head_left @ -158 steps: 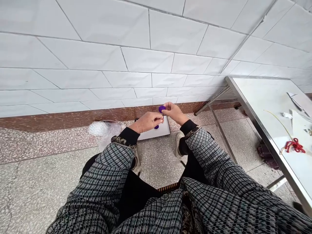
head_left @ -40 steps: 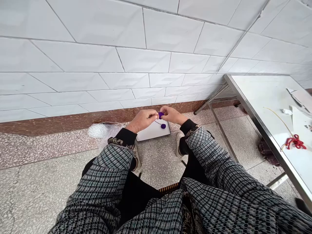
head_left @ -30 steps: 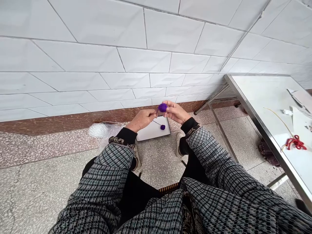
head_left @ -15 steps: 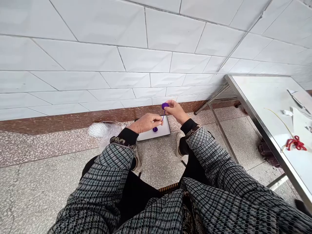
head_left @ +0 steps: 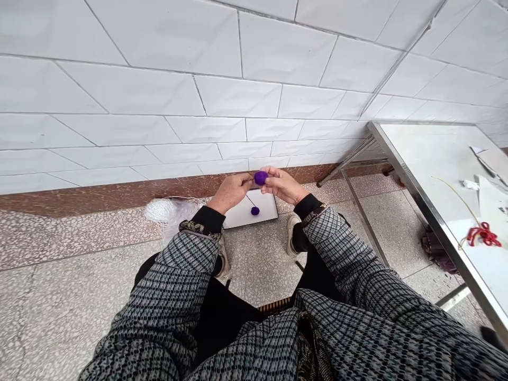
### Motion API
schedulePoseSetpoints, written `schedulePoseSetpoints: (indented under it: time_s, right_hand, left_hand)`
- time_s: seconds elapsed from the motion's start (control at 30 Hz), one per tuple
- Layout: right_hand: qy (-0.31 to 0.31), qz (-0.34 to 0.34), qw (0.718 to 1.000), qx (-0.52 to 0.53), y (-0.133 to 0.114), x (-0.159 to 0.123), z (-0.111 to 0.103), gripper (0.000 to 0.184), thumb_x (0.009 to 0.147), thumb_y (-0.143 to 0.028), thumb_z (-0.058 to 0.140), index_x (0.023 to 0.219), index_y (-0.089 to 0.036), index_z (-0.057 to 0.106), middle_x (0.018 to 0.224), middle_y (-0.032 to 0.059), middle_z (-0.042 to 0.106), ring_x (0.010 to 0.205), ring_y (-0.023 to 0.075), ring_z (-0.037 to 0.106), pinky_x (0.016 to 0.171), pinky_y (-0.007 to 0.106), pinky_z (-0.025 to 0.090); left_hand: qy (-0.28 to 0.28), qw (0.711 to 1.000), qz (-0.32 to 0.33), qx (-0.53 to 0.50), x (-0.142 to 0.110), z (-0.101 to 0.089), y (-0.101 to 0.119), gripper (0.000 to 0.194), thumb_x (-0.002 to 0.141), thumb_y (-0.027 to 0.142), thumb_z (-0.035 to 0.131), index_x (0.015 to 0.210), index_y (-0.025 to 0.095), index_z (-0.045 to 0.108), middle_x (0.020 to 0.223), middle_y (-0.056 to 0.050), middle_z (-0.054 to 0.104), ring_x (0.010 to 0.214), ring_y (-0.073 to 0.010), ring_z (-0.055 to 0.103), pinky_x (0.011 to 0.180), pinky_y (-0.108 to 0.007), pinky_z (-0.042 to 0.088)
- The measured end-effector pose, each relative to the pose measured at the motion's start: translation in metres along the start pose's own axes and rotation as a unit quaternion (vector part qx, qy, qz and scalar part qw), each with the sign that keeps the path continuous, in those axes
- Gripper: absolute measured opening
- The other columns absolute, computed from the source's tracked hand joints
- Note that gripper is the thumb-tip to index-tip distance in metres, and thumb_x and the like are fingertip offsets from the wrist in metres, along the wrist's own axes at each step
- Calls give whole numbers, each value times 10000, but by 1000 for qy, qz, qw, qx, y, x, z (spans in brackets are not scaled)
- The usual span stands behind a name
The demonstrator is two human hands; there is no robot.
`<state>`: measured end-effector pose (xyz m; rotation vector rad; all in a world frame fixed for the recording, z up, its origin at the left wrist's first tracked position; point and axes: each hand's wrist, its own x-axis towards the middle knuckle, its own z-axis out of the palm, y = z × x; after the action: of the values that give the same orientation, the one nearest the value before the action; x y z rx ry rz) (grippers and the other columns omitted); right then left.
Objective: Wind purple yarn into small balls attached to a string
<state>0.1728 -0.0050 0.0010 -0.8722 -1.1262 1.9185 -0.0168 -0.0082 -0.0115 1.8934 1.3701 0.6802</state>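
Observation:
My right hand (head_left: pixel 283 185) grips a small purple ball of yarn (head_left: pixel 261 178) between thumb and fingers. Close beside the ball, my left hand (head_left: pixel 232 191) is closed in a pinch at its near side, on a strand of purple yarn. From the left fingers a thin strand runs down to a second, smaller purple yarn ball (head_left: pixel 255 211). That second ball rests on a white, dark-edged board or shallow box (head_left: pixel 238 217) on the floor below my hands.
White string in a clear plastic bag (head_left: pixel 169 211) lies on the floor to the left. On the right stands a metal-framed white table (head_left: pixel 448 206) with a red knotted cord (head_left: pixel 484 234) and papers. A tiled wall (head_left: pixel 222 95) rises in front; my shoes flank the board.
My hands have come together. The yarn ball in my right hand moved left and slightly down, and my left fingers rose up beside it.

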Motion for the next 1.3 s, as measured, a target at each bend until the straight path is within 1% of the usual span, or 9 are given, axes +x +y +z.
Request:
schedulePoseSetpoints:
  time_s: [0.17,0.33,0.47,0.57,0.67,0.87,1.03,1.17,1.3]
  right_hand:
    - [129,-38,990,47,1,7,-8,322,753,-231,768,924,-212,496,822,-19,637,707,102,643,718,240,576]
    - [199,-29,962,-186,11,13,-15,256,736,-159,716,859,-199,495,731,-58,580,584,79,538,582,217,485]
    - [88,46,947,-305,10,6,-12,221,679,-50,661,819,-184,555,720,-44,590,596,88,518,563,216,454]
    - [-33,90,974,-207,5,-1,-6,234,684,-54,660,865,-179,580,777,-19,636,608,89,559,591,229,494]
    - [-54,70,994,-71,0,-4,-5,263,700,-101,685,923,-180,571,792,-21,642,623,84,584,634,233,528]
    - [101,-39,993,49,0,7,-13,298,769,-228,734,962,-210,508,828,-22,645,708,92,639,741,238,564]
    - [198,5,968,-151,5,11,-16,211,744,-102,665,863,-186,512,712,-60,595,574,68,547,589,203,497]
    - [55,78,960,-264,4,3,-8,218,701,-15,645,841,-164,570,695,-48,609,559,72,539,561,203,476]
    - [-53,77,989,-118,-1,-3,-4,212,731,-67,665,903,-162,585,774,-16,659,617,84,611,634,227,534]
  left_hand:
    - [-113,991,77,-1,-3,8,3,256,853,322,449,768,171,638,651,1,602,627,-145,520,625,-253,391]
    - [-161,980,116,-2,-7,7,8,258,855,321,463,783,169,658,646,0,605,578,-128,493,599,-246,376]
    - [-46,993,104,-9,-5,0,7,250,840,332,468,776,172,650,776,-45,685,717,-168,571,701,-279,431]
    - [6,997,76,-9,-3,-5,4,241,835,314,449,769,175,635,823,-59,697,766,-187,584,756,-298,445]
    - [13,999,38,4,-1,-5,0,242,846,320,449,763,176,625,786,-51,675,744,-187,573,732,-292,433]
    - [-111,991,71,21,-3,4,1,265,857,317,445,784,170,654,656,-5,601,623,-150,508,640,-261,383]
    - [-167,979,115,7,-6,6,7,282,856,331,459,818,163,682,649,0,593,580,-130,478,608,-251,367]
    - [-36,996,76,-5,-5,-3,7,262,851,307,451,817,155,662,787,-46,677,725,-168,577,693,-271,423]
    - [8,999,39,3,-3,-6,2,243,857,296,441,787,162,631,791,-46,681,737,-179,579,706,-281,432]
